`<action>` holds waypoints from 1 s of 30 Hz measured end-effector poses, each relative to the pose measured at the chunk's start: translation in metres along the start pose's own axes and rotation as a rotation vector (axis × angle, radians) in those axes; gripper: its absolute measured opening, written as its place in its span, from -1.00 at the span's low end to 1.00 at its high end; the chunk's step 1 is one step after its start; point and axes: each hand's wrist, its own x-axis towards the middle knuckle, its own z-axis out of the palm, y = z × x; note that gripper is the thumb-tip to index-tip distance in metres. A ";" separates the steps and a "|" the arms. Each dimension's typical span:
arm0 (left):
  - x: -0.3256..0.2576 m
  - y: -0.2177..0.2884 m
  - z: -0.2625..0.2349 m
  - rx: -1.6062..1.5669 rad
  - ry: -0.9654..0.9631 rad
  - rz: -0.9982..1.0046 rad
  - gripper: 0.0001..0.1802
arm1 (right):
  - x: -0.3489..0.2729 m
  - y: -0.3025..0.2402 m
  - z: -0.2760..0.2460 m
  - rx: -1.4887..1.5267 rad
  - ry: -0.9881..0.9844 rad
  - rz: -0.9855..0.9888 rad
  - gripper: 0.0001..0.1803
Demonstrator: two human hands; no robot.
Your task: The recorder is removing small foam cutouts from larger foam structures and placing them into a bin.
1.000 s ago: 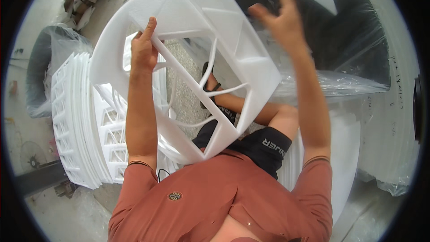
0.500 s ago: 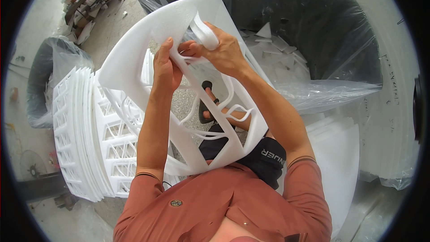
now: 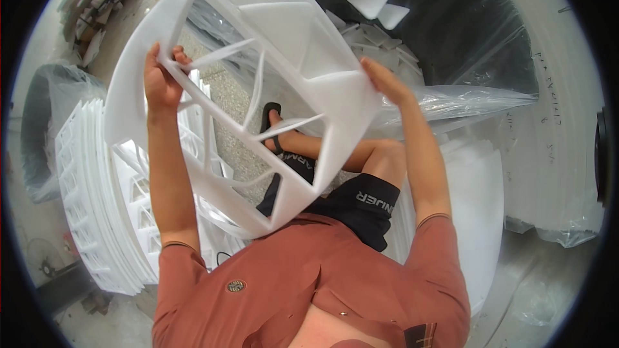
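Observation:
A large white foam sheet (image 3: 225, 135) with several triangular cutouts stands tilted over my lap, its lower edge against my shirt. My left hand (image 3: 164, 80) is closed around a strut at the sheet's left side, thumb up and fingers curled through an opening. Thin curved foam strips (image 3: 255, 90) hang loosely across the cutouts. At the sheet's right edge, my right hand (image 3: 385, 82) has its fingers stretched out; its thumb is hidden, and I cannot tell whether it touches the sheet. Beyond it, two white foam triangles (image 3: 366, 4) show against a large dark container (image 3: 464, 32).
White offcuts (image 3: 380, 45) lie heaped in the dark container, which has a clear plastic liner (image 3: 464, 100). A stack of cut-out foam sheets (image 3: 97, 200) stands at left, uncut white sheets (image 3: 474, 200) at right. A smaller lined bin (image 3: 39, 135) is far left.
My right hand has left the strip it was holding inside the sheet and moved right. My left hand moved left with the sheet, which has turned. Two triangles now appear by the container.

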 end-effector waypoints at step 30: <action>-0.111 -0.193 -0.003 0.104 0.137 -0.365 -0.64 | -0.110 0.017 0.186 -0.752 0.183 -0.460 0.42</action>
